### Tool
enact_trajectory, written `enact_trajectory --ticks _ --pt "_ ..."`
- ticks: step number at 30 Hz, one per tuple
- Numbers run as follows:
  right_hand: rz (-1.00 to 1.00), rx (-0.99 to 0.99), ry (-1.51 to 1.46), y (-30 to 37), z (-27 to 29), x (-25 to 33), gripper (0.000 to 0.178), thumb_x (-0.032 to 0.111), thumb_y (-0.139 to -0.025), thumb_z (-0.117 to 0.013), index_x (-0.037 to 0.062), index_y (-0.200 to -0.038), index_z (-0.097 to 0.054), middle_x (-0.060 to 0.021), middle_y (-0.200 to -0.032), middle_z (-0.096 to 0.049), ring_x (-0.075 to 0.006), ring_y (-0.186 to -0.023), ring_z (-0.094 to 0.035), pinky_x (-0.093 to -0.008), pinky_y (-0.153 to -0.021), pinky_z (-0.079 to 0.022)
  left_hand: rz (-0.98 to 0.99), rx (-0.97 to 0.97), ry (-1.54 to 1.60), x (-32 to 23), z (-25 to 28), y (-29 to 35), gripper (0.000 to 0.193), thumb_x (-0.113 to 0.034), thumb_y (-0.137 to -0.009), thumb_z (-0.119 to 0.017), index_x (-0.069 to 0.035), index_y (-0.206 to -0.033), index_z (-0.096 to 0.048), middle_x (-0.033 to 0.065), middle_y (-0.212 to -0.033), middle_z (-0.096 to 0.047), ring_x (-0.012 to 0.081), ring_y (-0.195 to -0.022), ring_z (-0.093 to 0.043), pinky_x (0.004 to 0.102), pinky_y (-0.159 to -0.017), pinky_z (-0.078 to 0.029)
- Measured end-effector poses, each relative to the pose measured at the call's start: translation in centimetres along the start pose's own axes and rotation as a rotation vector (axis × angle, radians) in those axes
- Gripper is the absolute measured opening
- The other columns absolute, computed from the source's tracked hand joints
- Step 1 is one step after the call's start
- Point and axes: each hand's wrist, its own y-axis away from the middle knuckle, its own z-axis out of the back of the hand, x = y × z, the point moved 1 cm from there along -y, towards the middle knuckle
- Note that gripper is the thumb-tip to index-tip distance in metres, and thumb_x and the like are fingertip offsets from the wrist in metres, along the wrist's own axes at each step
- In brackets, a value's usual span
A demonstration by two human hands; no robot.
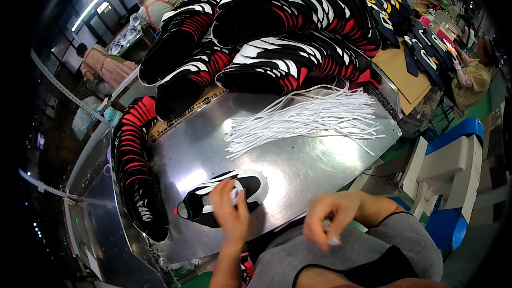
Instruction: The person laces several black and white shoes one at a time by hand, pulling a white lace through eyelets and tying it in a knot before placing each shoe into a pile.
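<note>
A single shoe upper (253, 185), black with white panels, lies on the metal tabletop in front of me, its toe end pointing right. My left hand (229, 210) is over its middle, fingers curled and closed on it, hiding part of the opening. To the right, beyond the table's near edge, my right hand (332, 216) is raised with thumb and fingers pinched together. A small whitish bit shows at its fingertips, too small to name. Behind the shoe upper, a loose bundle of white shoelaces (304, 120) is spread across the table.
Large stacks of nested black, white and red shoe uppers (298, 5) rise at the back. A curved row of uppers (133, 154) runs along the left edge. Brown cardboard (404, 77) and a blue-and-white stool (448, 165) are at the right. Other people work farther off.
</note>
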Motion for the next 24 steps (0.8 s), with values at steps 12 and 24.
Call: enact_trajectory --ticks 12,24 --pt "-0.262 -1.031 0.566 -8.8 11.2 -12.2 0.015 0.021 -0.095 -0.061 0.0062 -0.093 -0.063 0.0044 -0.073 -0.061 -0.0015 -0.054 -0.044 -0.0183 -0.049 -0.035 1.102 0.791 0.486 13.9 4.6 -0.2 0.061 -0.054 -0.096 -0.053 0.0 -0.124 -0.059 0.0151 -0.113 -0.068 0.0288 -0.099 -0.066 0.034 -0.081 -0.049" --pt "-0.191 -1.02 0.371 -7.4 9.1 -10.1 0.014 0.019 -0.094 -0.064 0.0047 -0.094 -0.064 0.0009 -0.071 -0.063 -0.0015 -0.053 -0.045 -0.0175 -0.049 -0.034 0.977 0.375 1.09 4.5 0.7 0.1 0.048 -0.038 -0.104 -0.046 0.004 -0.124 -0.056 0.0105 -0.12 -0.061 0.0189 -0.115 -0.055 0.0343 -0.109 -0.037"
